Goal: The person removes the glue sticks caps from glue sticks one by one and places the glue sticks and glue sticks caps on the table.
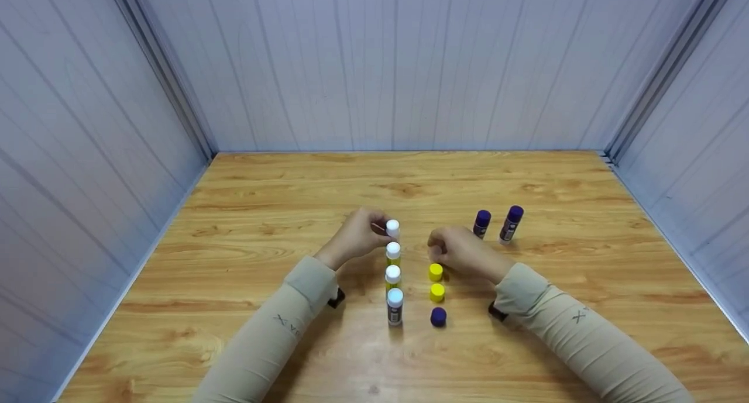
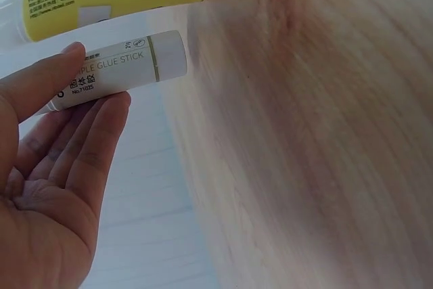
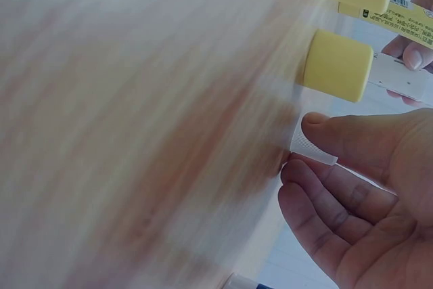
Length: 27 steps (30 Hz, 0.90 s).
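At the far end of a row of uncapped glue sticks, my left hand (image 1: 356,234) pinches a white glue stick (image 2: 128,69) between thumb and fingertips; its base is at the table top. Closer to me in that row stand two yellow glue sticks (image 1: 392,279) and a dark-labelled glue stick (image 1: 395,310), all with white tops. My right hand (image 1: 468,252) grips a small translucent white cap (image 3: 313,144) between thumb and index finger, down at the table surface. Just nearer than this hand sit two yellow caps (image 1: 436,272) and one dark purple cap (image 1: 438,317), lined up.
Beyond my right hand, two capped purple glue sticks stand: a shorter-looking one (image 1: 481,221) partly hidden by the hand, and another (image 1: 511,224) to its right. The wooden table (image 1: 281,186) is enclosed by pale panel walls (image 1: 386,69) at the back and sides.
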Each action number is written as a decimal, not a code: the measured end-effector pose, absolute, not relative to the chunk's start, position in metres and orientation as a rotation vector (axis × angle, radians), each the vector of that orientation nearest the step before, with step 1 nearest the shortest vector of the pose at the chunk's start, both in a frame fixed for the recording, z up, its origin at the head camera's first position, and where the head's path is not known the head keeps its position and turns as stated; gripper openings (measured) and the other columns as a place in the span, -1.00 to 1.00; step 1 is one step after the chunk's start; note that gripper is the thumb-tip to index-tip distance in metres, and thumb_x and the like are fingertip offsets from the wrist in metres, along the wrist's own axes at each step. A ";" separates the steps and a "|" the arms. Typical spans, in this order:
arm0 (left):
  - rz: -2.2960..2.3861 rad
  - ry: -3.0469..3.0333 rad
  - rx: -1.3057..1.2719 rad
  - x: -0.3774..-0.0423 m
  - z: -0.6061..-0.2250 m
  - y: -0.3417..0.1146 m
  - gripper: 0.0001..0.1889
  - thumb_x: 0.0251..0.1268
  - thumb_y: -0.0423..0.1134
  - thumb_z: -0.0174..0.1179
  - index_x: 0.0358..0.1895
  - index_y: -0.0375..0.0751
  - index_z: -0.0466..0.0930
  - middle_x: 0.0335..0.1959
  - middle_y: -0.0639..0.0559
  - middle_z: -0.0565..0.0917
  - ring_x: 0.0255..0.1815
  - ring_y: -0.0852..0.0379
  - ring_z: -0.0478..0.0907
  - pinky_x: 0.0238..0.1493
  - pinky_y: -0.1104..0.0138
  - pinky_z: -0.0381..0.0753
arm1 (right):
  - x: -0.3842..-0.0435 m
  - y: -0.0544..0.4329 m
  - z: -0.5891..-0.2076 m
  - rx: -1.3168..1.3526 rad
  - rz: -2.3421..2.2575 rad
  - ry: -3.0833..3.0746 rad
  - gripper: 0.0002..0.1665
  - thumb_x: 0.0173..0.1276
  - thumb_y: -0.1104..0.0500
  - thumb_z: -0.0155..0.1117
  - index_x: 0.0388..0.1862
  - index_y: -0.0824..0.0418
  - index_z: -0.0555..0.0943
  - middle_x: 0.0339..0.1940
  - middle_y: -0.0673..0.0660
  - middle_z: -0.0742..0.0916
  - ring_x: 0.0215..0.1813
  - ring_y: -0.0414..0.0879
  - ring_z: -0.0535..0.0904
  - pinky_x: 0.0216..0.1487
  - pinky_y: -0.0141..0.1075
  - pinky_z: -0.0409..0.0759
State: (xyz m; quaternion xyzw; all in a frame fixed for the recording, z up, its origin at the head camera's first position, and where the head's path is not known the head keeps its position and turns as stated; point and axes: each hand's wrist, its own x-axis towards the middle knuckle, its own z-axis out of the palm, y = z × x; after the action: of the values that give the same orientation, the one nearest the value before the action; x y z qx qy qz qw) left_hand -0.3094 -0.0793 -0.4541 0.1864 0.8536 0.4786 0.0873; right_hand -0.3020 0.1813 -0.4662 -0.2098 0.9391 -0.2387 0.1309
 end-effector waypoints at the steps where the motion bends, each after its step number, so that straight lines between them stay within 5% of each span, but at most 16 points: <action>1: 1.412 2.545 0.558 -0.309 -0.454 -0.079 -0.83 0.42 -0.43 0.45 0.01 -0.28 0.80 -0.04 -0.12 0.83 0.05 -0.02 0.78 0.08 0.23 0.83 | -0.302 0.181 -0.466 -0.626 -0.689 2.737 -0.75 0.52 0.32 0.37 0.12 0.27 0.76 -0.01 0.18 0.83 0.04 0.05 0.74 0.22 0.05 0.76; 12: 1.336 2.581 0.579 -0.308 -0.456 -0.077 -0.84 0.41 -0.46 0.44 -0.02 -0.30 0.82 -0.05 -0.12 0.84 0.03 -0.02 0.78 0.08 0.20 0.83 | -0.302 0.182 -0.467 -0.679 -0.708 2.758 -0.78 0.50 0.36 0.38 0.08 0.30 0.77 -0.02 0.20 0.84 0.04 0.06 0.74 0.23 0.06 0.76; 27: 1.314 2.570 0.547 -0.308 -0.455 -0.078 -0.85 0.42 -0.46 0.42 -0.02 -0.29 0.82 -0.07 -0.10 0.85 0.00 0.01 0.78 0.08 0.19 0.82 | -0.298 0.183 -0.454 -0.638 -0.672 2.739 -0.57 0.54 0.23 0.42 0.32 0.30 0.67 0.12 0.28 0.81 0.17 0.16 0.75 0.28 0.11 0.73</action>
State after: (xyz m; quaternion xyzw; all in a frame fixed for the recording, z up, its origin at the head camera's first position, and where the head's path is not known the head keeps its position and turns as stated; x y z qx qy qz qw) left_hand -0.3080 -0.0775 -0.4546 0.1851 0.8703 0.4449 0.1016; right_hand -0.2983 0.1834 -0.4538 -0.2191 0.9399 -0.2304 0.1246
